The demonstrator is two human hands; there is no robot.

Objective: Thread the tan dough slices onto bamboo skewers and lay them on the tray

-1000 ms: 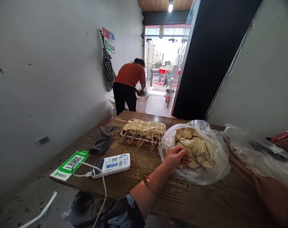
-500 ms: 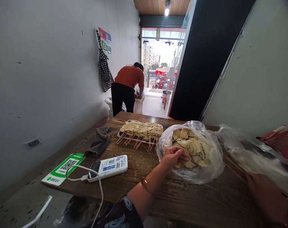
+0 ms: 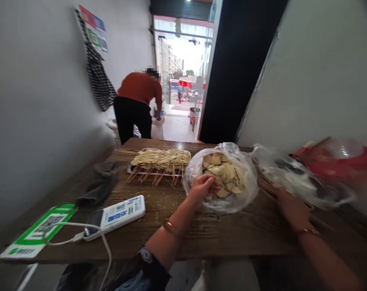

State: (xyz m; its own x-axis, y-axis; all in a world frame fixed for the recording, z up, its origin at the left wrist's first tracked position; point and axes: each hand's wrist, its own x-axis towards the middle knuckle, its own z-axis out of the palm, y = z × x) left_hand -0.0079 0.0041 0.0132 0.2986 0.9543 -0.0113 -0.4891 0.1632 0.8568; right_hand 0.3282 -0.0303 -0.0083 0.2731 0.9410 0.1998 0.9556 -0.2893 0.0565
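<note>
My left hand (image 3: 204,189) is at the near left rim of a clear plastic bag (image 3: 246,194), its fingers curled together over the pile of thin pale slices (image 3: 224,171), which look like potato. What it holds, if anything, is hidden. Over to the right, my right hand (image 3: 292,208) is at the near end of several thin wooden skewers (image 3: 265,186) lying on the table; motion blurs its fingers. Left of the bag, a tray (image 3: 131,169) carries skewered slices (image 3: 160,157), with their bare stick ends pointing toward me.
On the wooden table (image 3: 174,236) lie a white power bank (image 3: 122,216) with a cable, a green QR card (image 3: 44,228) and a grey cloth (image 3: 100,188). Plastic bags (image 3: 298,178) and a red bag (image 3: 340,161) are at right. A person (image 3: 137,101) bends beyond the table.
The view has shifted to the right, so more of my right hand and forearm shows. The right hand is still by the skewers; the left stays curled at the bag.
</note>
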